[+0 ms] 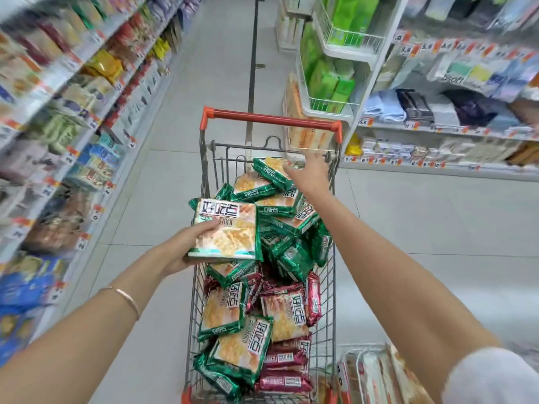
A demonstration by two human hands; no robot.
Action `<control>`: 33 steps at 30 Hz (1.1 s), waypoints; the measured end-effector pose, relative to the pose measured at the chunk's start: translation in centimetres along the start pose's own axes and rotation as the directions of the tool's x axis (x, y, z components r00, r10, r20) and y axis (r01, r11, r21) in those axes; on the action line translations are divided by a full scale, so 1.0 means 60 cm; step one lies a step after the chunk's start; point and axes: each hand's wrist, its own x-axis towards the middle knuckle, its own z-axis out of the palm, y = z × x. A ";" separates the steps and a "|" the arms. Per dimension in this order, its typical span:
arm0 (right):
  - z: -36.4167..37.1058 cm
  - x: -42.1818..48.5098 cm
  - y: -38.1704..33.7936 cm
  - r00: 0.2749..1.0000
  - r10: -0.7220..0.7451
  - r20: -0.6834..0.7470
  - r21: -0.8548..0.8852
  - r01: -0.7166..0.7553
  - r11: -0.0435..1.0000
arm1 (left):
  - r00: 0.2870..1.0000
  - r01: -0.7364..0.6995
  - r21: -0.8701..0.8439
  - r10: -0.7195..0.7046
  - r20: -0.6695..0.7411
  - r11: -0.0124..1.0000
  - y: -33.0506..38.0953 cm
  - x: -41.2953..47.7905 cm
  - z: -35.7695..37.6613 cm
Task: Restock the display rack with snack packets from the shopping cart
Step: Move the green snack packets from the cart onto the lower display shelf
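A wire shopping cart (204,158) with a red handle stands in the aisle, piled with green and maroon snack packets (288,252). My left hand (186,249) grips a green snack packet (230,228) by its left edge, held just above the cart's left side. My right hand (310,173) reaches out over the far end of the cart with fingers spread, above a green packet (271,170); it holds nothing.
Stocked shelves (70,118) line the left side of the aisle. On the right are shelves (437,129) of folded cloths and tissue packs, plus a white end rack (335,112) with green packs. A wire rack (376,371) of packets sits at the bottom right.
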 end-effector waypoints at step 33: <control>-0.001 -0.119 0.092 0.993 -0.102 0.064 -0.176 0.112 0.978 | 0.996 0.086 -0.185 -0.083 0.023 0.979 -0.006 -0.054 -0.014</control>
